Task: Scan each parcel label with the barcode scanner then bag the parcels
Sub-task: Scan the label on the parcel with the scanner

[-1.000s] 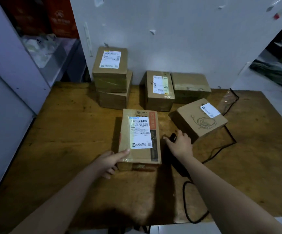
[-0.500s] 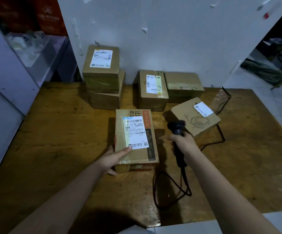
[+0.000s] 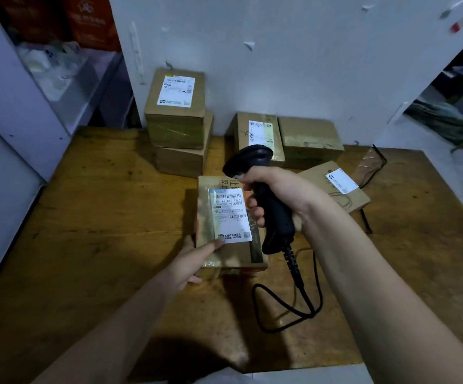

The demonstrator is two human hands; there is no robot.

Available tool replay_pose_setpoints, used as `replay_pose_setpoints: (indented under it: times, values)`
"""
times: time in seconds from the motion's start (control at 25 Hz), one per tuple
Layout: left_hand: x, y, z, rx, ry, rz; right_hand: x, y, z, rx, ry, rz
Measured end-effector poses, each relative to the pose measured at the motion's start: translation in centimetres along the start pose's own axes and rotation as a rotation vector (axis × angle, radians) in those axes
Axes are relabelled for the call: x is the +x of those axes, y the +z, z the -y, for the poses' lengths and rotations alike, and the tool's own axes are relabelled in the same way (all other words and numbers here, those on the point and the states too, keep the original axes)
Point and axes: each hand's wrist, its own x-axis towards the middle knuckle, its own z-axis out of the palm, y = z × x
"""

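A flat cardboard parcel with a white barcode label lies on the wooden table. My left hand grips its near left corner, thumb on the label's lower edge. My right hand holds a black corded barcode scanner by the handle, raised over the parcel's right side with the head pointing left and down toward the label.
Two stacked parcels stand at the back by the white wall. Two more parcels sit side by side to their right, and a tilted one lies behind my right hand. The scanner cable loops over the table.
My right hand has lifted the scanner off the table and brought it up and left over the parcel. My left hand has kept its hold on the parcel's corner.
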Motion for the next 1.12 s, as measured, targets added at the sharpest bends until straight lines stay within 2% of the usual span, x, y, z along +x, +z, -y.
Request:
replay_pose_setpoints:
  times: [0.68, 0.76, 0.84, 0.92, 1.0, 1.12]
  values:
    - [0.4, -0.1, 0.3, 0.010, -0.003, -0.004, -0.7, 0.3, 0.6, 0.008, 0.018, -0.012]
    - [0.3, -0.2, 0.5, -0.005, 0.004, -0.002, -0.2, 0.0, -0.2, -0.114, -0.050, -0.156]
    - [0.1, -0.4, 0.6, -0.027, 0.020, 0.003, 1.2, -0.9, -2.2, -0.321, -0.140, -0.389]
    - [-0.1, -1.0, 0.8, -0.070, 0.019, -0.018, 3.2, -2.9, -5.5, -0.505, -0.143, -0.531]
    - [-0.4, -1.8, 0.9, -0.096, 0.014, -0.083, 5.3, -5.3, -9.5, -0.630, 0.007, -0.551]
    - [-1.3, -2.9, 1.9, -0.090, -0.025, -0.196, 6.9, -6.8, -14.9, -0.878, 0.189, -0.480]
